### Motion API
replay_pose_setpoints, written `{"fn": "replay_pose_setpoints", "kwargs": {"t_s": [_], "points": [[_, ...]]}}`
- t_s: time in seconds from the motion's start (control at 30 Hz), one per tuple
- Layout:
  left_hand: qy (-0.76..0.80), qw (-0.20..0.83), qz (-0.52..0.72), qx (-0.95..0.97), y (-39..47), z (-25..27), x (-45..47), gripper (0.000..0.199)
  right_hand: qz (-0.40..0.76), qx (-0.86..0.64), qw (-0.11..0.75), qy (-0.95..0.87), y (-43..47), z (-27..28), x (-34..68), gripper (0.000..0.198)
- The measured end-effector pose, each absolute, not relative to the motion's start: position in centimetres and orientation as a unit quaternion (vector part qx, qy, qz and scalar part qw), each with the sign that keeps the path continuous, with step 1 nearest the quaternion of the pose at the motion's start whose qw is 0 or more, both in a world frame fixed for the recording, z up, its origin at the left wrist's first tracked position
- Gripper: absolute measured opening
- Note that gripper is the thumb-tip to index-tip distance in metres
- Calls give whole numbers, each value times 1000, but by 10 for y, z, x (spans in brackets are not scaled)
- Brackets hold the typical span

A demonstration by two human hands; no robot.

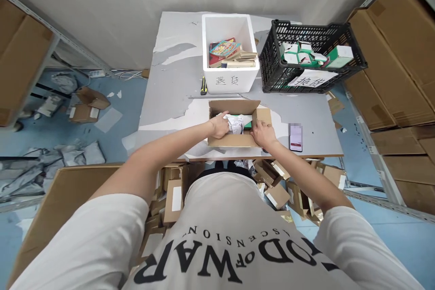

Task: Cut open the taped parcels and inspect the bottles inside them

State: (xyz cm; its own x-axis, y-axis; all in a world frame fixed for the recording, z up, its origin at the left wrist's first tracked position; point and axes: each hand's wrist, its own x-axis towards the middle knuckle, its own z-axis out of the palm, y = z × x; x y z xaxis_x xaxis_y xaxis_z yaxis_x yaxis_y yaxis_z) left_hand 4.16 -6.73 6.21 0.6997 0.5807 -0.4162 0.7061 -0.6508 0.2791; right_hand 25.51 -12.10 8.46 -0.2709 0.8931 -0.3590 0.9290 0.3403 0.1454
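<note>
An open cardboard box (pixel 234 140) stands near the front edge of the table, its flaps raised. Inside it lies crumpled white paper (pixel 237 123), with a green item (pixel 249 124) partly showing beside and under it. My left hand (pixel 220 125) reaches over the box's left side, its fingers closed on the left end of the paper. At the right end, my right hand (pixel 263 134) grips the box by its side wall and flap, fingertips partly over the inside. To the right of that hand a phone (pixel 295 137) rests on the table.
Behind the box stand a white foam bin (pixel 231 82) of books and a black crate (pixel 311 79) with green-and-white boxes. A yellow-black utility knife (pixel 203 86) lies left of the bin. Discarded cartons (pixel 272 181) crowd the floor under the table (pixel 163 95). Shelving flanks both sides.
</note>
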Motion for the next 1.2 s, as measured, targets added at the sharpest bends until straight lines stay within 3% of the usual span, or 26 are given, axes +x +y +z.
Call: {"fn": "replay_pose_setpoints", "kwargs": {"t_s": [0.07, 0.23, 0.3, 0.37, 0.57, 0.73, 0.8, 0.9, 0.97, 1.1, 1.2], "points": [[366, 179, -128, 904, -77, 70, 30, 23, -67, 586, 172, 789, -120, 81, 257, 46], [541, 106, -71, 831, -127, 66, -3, 81, -153, 600, 46, 784, -131, 52, 276, 84], [596, 118, -49, 793, -144, 52, -7, 109, -190, 616, 9, 765, -137, 34, 282, 98], [627, 143, -30, 765, -150, 34, -5, 120, -216, 633, -19, 743, -138, 15, 283, 104], [670, 153, 55, 725, -124, 4, 5, 107, -207, 654, -89, 723, -122, -5, 275, 99], [656, 148, 45, 739, -117, 20, -6, 114, -99, 649, -52, 753, -112, 27, 272, 76], [652, 136, 40, 745, -113, 34, -9, 103, -70, 610, -22, 789, -100, 43, 268, 58], [610, 144, 26, 779, -93, 52, 1, 66, -126, 513, 60, 847, -71, 57, 255, 44], [595, 181, -26, 783, -74, 57, 18, 48, -154, 483, 113, 854, -51, 57, 243, 50], [668, 230, -144, 693, -39, 46, 61, 33, -138, 504, 194, 830, -30, 40, 223, 85], [697, 245, -167, 654, -27, 29, 80, 30, -132, 514, 212, 821, -28, 26, 215, 70]]}}
